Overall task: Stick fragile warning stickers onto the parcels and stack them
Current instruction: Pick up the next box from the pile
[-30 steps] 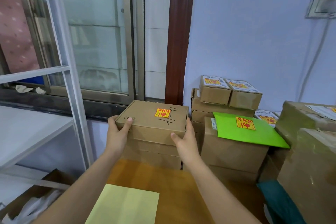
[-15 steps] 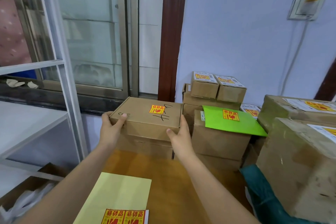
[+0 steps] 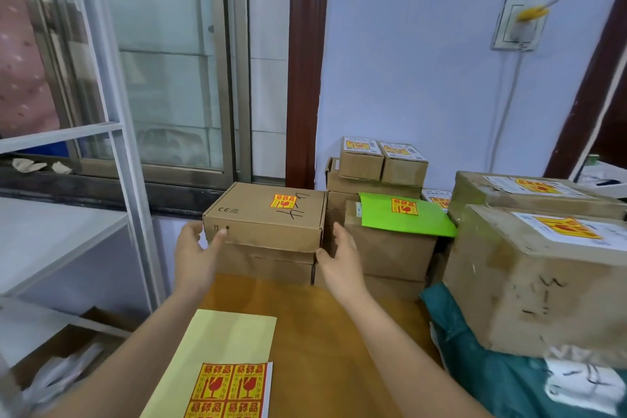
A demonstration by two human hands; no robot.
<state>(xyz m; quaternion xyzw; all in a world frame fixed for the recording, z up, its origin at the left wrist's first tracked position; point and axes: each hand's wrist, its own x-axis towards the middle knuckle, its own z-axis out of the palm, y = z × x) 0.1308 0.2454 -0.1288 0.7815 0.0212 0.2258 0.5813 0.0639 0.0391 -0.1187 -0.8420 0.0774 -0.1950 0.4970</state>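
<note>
I see both hands released, fingers loosely spread and grasping nothing. My left hand sits at the near left corner of the flat box, one fingertip touching its front face; my right hand hangs just off its near right corner, apart from it. The box lies on a lower box on the counter, a red-and-yellow sticker on its lid. Nearer me than the hands lies the sticker sheet on yellow paper. Right of my right hand stand stickered parcels under a green envelope.
</note>
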